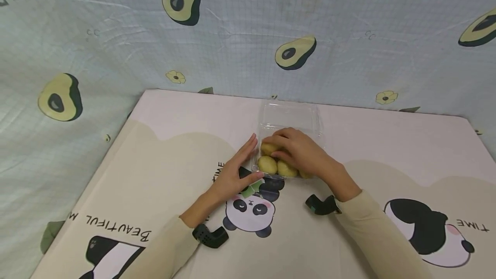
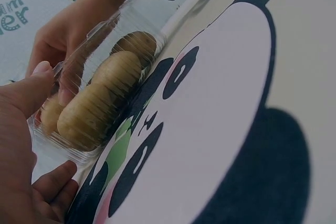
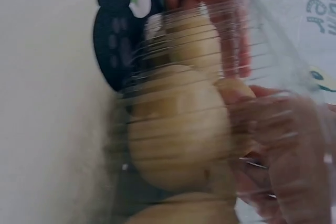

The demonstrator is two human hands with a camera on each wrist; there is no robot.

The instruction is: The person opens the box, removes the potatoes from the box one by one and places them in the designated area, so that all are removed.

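A clear plastic clamshell box [image 1: 289,113] lies with its lid folded back, away from me. Several yellow-brown potatoes [image 1: 267,165] sit in its near half. My right hand [image 1: 300,150] reaches into the box from the right, its fingers and thumb around a potato [image 1: 270,147] at the left side. My left hand [image 1: 235,175] rests against the box's left near corner, fingers straight along the side and thumb at the front edge. In the left wrist view, the left thumb [image 2: 37,85] is at the box's rim. The right wrist view is blurred, with potatoes [image 3: 178,124] behind the ribbed wall.
The box stands near the far edge of a table covered with a panda-print cloth [image 1: 186,167]. Behind it hangs an avocado-print curtain [image 1: 232,33]. Each wrist carries a black camera mount, one on the left [image 1: 210,236] and one on the right [image 1: 321,205].
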